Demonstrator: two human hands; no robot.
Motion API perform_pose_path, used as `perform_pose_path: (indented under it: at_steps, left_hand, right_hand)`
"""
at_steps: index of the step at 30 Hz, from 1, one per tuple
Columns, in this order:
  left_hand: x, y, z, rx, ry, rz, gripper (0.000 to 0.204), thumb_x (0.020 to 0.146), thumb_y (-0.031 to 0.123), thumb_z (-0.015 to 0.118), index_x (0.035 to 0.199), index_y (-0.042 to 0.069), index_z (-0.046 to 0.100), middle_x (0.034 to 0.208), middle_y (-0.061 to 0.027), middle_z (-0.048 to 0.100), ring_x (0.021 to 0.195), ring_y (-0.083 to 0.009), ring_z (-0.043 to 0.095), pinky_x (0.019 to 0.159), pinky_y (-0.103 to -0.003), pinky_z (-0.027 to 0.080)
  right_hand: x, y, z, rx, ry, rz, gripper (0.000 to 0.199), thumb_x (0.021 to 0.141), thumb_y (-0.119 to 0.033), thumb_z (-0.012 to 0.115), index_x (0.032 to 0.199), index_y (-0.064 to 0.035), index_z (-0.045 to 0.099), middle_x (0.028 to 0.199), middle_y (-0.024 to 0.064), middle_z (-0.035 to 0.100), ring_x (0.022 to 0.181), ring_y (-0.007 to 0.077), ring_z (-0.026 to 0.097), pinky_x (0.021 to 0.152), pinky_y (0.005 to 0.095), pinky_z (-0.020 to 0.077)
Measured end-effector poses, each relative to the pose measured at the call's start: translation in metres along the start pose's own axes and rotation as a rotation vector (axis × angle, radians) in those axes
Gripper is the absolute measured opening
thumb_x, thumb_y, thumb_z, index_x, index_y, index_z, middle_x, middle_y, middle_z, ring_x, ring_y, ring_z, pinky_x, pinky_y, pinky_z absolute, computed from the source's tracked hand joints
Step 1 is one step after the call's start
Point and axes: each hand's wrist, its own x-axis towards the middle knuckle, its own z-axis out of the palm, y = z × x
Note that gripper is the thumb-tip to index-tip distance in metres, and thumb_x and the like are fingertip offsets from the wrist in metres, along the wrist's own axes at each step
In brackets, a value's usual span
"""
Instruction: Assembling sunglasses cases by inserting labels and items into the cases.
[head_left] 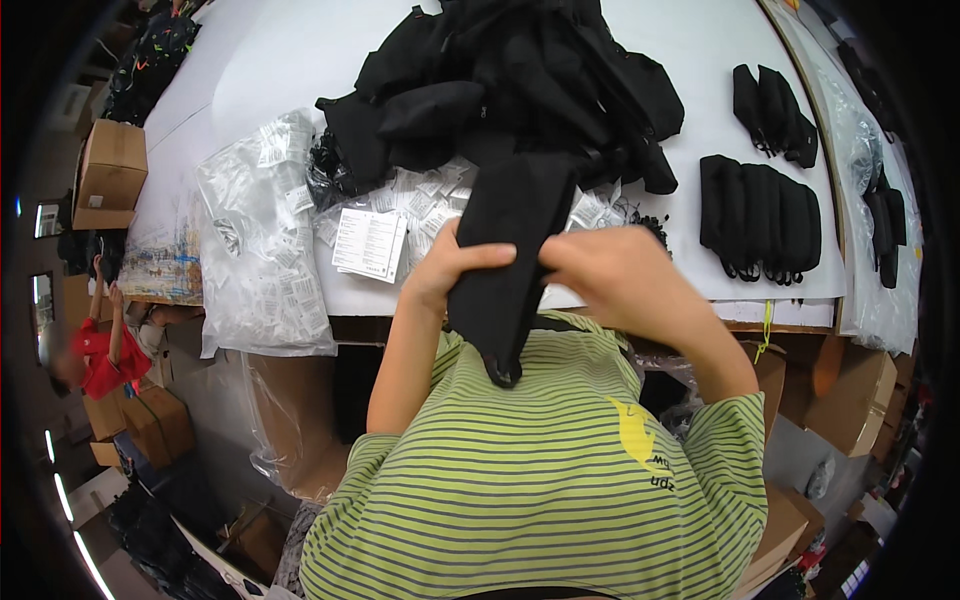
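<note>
So one black pouch (pixel 512 225) is pinched in the left hand (pixel 450 268), right hand (pixel 610 272) too blurred to tell; pouch row (pixel 762 215) seemingly done, dark heap (pixel 535 80) left.

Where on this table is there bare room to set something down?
The white table is bare left of the black pile, beyond the clear bag, and between that pile and the pouch rows. It is crowded around the held pouch, where small tags lie.
</note>
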Motion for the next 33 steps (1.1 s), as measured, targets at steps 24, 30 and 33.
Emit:
perform_pose_path:
  at_steps: [24,30,33]
  left_hand:
    - [0.027,0.001,-0.014,-0.534,0.054,-0.014,0.02,0.09,0.015,0.056,0.097,-0.001,0.065,0.085,-0.0113,0.069,0.068,-0.0183,0.068,0.058,-0.027,0.057]
    - [0.024,0.0,-0.014,-0.548,-0.079,0.004,0.026,0.085,0.009,0.061,0.108,-0.001,0.06,0.093,-0.0123,0.068,0.076,-0.0204,0.068,0.068,-0.03,0.057]
    - [0.022,0.001,-0.011,-0.521,-0.066,0.02,0.026,0.085,0.009,0.061,0.109,-0.001,0.059,0.092,-0.012,0.068,0.075,-0.0205,0.068,0.067,-0.03,0.057]
  right_hand:
    - [-0.002,-0.016,0.007,0.092,0.041,0.021,0.01,0.077,-0.005,0.067,0.084,-0.0061,0.061,0.069,0.0051,0.059,0.061,0.023,0.059,0.052,0.0315,0.0445]
    - [0.008,-0.012,0.01,0.059,0.123,0.031,0.007,0.077,-0.007,0.066,0.082,-0.0069,0.06,0.069,0.0041,0.06,0.06,0.0223,0.059,0.053,0.0313,0.0443]
    - [0.011,-0.011,0.012,0.064,0.156,0.042,0.007,0.078,-0.006,0.065,0.083,-0.0068,0.06,0.069,0.0041,0.06,0.06,0.0222,0.059,0.053,0.0313,0.0442]
